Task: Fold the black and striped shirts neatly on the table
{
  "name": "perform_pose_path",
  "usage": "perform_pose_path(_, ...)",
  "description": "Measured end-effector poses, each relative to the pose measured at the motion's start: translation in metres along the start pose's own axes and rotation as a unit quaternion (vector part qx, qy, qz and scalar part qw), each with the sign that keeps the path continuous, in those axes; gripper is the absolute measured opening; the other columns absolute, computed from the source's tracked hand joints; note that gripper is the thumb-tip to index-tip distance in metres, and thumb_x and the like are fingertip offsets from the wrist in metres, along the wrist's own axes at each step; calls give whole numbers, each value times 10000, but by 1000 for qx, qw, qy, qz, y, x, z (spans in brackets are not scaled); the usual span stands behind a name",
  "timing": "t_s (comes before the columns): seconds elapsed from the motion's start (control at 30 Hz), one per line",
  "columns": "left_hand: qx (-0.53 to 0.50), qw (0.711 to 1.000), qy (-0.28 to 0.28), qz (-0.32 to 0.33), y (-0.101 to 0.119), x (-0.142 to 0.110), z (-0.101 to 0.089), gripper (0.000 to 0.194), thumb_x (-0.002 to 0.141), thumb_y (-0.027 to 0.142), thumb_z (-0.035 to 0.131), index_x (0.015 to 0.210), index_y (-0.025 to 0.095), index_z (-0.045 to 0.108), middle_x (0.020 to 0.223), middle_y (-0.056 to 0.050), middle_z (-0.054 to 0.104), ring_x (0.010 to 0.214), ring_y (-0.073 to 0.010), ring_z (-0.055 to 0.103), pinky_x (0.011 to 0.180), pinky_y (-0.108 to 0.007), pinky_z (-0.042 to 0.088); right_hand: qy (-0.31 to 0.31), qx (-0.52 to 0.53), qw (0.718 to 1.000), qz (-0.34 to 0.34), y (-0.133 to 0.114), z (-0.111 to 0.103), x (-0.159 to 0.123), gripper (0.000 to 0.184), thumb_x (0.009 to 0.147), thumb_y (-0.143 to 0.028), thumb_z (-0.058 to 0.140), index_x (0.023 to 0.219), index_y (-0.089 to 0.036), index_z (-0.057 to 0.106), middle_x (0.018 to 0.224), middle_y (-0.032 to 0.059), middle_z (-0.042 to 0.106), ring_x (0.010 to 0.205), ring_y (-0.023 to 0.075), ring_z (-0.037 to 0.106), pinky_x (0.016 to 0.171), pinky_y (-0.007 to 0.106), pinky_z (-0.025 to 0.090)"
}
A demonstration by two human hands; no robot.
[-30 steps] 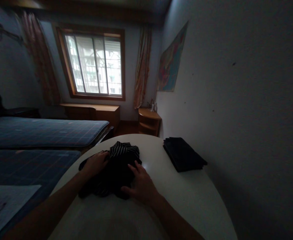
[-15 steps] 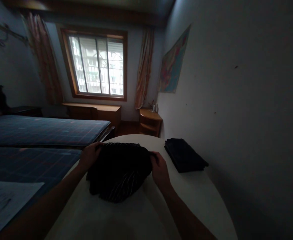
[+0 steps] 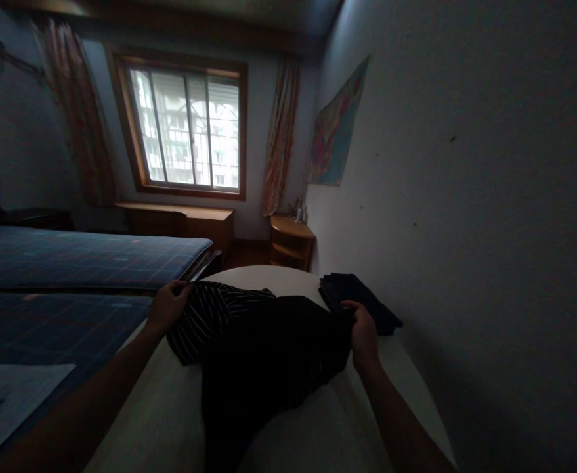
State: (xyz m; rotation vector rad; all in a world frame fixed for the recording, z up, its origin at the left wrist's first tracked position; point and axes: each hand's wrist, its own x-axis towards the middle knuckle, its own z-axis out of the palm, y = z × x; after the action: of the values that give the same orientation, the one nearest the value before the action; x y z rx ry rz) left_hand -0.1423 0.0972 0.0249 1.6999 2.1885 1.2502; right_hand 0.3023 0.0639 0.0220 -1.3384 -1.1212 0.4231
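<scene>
A black garment (image 3: 268, 341) with thin pale stripes on part of it lies spread across the pale round table (image 3: 288, 272). Its exact kind does not show in the dim light. My left hand (image 3: 169, 305) pinches the striped far-left corner. On the other side, my right hand (image 3: 363, 332) grips the plain black right edge, just in front of a folded dark cloth stack (image 3: 367, 299). The near end of the garment hangs down toward the bottom of the view.
Beds with blue plaid mattresses (image 3: 96, 256) stand to the left, with a sheet of paper (image 3: 22, 401) on the nearer one. The white wall (image 3: 490, 230) rises close on the right. A wooden corner shelf (image 3: 293, 230) and a desk (image 3: 209, 213) stand beyond.
My hands have moved apart, the right one well to the right and the left slightly left. The bunched garment is now stretched wider, showing more stripes at the left and reaching nearer.
</scene>
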Motion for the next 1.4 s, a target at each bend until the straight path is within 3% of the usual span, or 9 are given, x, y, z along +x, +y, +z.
perform_pose_path(0.13, 18, 997, -51, 59, 13, -13, 19, 520, 786, 551, 540, 1087, 153, 684, 1127, -125, 721, 1058, -292, 671, 957, -373, 494, -142, -149, 976, -73, -11, 10, -21, 456, 834, -418, 386, 1039, -177, 714, 1184, 128, 667, 1143, 277, 576, 1041, 452, 367)
perform_pose_path(0.27, 55, 971, -137, 190, 36, -38, 41, 785, 751, 529, 645, 1445, 216, 454, 1488, -106, 487, 1298, -298, 522, 1086, -393, 395, -292, -305, 897, -133, -24, 29, -60, 643, 772, -597, 637, 1344, -311, 575, 1543, 97, 389, 1434, 383, 275, 1128, 664, 92)
perform_pose_path(0.4, 142, 930, -254, 223, 46, -62, 61, 865, 755, 429, 693, 1523, 332, 309, 1542, -107, 411, 1267, -338, 547, 977, -428, 470, -403, -324, 846, -129, -22, 37, -84, 559, 739, -509, 747, 1251, -326, 616, 1562, 82, 370, 1451, 395, 244, 1117, 683, 106)
perform_pose_path(0.5, 145, 929, -278, 197, 42, -72, 73, 498, 795, 252, 624, 1289, 306, 599, 1249, -89, 672, 1114, -297, 648, 908, -381, 496, -381, -259, 880, -121, -11, 33, -85, 183, 847, -334, 650, 1003, -241, 664, 1454, 85, 514, 1367, 306, 423, 1125, 552, 250)
perform_pose_path(0.67, 82, 970, -190, 131, 27, -61, 68, 275, 850, 160, 475, 1049, 229, 653, 1004, -82, 739, 946, -253, 702, 855, -342, 513, -278, -93, 954, -68, 13, 14, -72, 199, 885, -390, 561, 970, -217, 607, 997, 61, 705, 938, 234, 659, 865, 373, 479)
perform_pose_path(0.9, -67, 996, 58, 5, 9, -9, 0, 421, 879, 156, 346, 1259, 144, 526, 1244, -91, 652, 1145, -229, 612, 974, -362, 497, 59, -35, 996, -51, 24, -26, -37, 381, 806, -471, 583, 1060, -187, 605, 1038, 105, 671, 993, 263, 606, 902, 404, 462)
perform_pose_path(1.07, -127, 981, 146, -21, 19, 11, -44, 472, 863, 175, 346, 1308, 100, 482, 1308, -93, 601, 1156, -242, 573, 1005, -392, 481, 75, -66, 991, -91, 33, -33, -28, 373, 820, -380, 507, 1095, -174, 651, 1121, 122, 651, 1077, 268, 589, 1006, 453, 421)
perform_pose_path(1.23, -145, 987, 51, 53, 38, 3, -27, 428, 830, 207, 367, 1170, 155, 622, 1180, -42, 679, 1089, -223, 620, 1012, -378, 478, -67, -196, 972, -111, 41, -12, -42, 470, 848, -450, 495, 1188, -174, 667, 1304, 157, 551, 1252, 298, 501, 1092, 487, 360)
perform_pose_path(1.4, -59, 960, -186, 199, 48, -34, 33, 535, 860, 466, 497, 1315, 195, 577, 1338, -98, 615, 1248, -287, 557, 1098, -432, 397, -180, -328, 920, -121, 42, 3, -65, 790, 757, -653, 634, 1401, -210, 524, 1475, 178, 425, 1375, 377, 375, 1122, 578, 281)
